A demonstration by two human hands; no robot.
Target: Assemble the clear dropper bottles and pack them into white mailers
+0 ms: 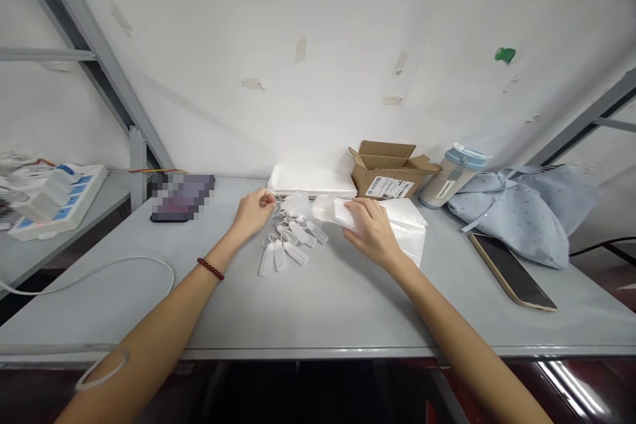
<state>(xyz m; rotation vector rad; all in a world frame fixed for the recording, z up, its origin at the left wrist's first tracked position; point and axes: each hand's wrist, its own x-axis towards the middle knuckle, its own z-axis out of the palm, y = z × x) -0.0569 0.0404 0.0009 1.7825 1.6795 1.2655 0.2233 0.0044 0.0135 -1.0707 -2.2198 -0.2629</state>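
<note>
Several small translucent white tags with loops point(289, 250) lie in a loose heap on the grey table, between my two hands. At the heap's left edge, my left hand point(254, 213) has its thumb and fingers pinched together; what they hold, if anything, is too small to make out. My right hand point(371, 228) grips a clear-white plastic bag point(325, 208), whose end points left over the heap. Under and beyond that hand lies a flat white bubble mailer point(411, 238), partly covered by it.
Against the wall stand a white stack of flat packets point(313, 182), an open cardboard box point(382, 179) and a tumbler point(453, 175). A blue cloth bag point(517, 212) and a phone point(514, 271) lie right. Left are a dark device point(183, 197), a cable point(134, 257) and a power strip point(64, 212).
</note>
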